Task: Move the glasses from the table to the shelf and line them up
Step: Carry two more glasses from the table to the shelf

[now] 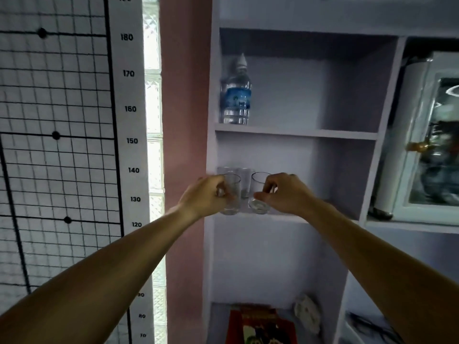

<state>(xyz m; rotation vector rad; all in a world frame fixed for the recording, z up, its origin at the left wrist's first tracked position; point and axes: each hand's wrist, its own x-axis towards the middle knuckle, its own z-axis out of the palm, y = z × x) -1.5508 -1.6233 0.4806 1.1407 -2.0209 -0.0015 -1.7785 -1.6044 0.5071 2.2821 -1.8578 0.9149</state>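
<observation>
Hands (248,194) gripping two glasses (233,194), rear glasses (244,175) blurred, half-hidden

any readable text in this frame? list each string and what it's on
"180", "170", "150", "140", "130", "120", "80", "70": height scale strip beside the grid board.
The mark between 170 and 150 reads like "150", probably 160, blurred.
Top number cut off, looks like "190".
Water bottle blue label: too blurred to read.
Red box on the bottom shelf: print unreadable.
The glasses: no text.
</observation>
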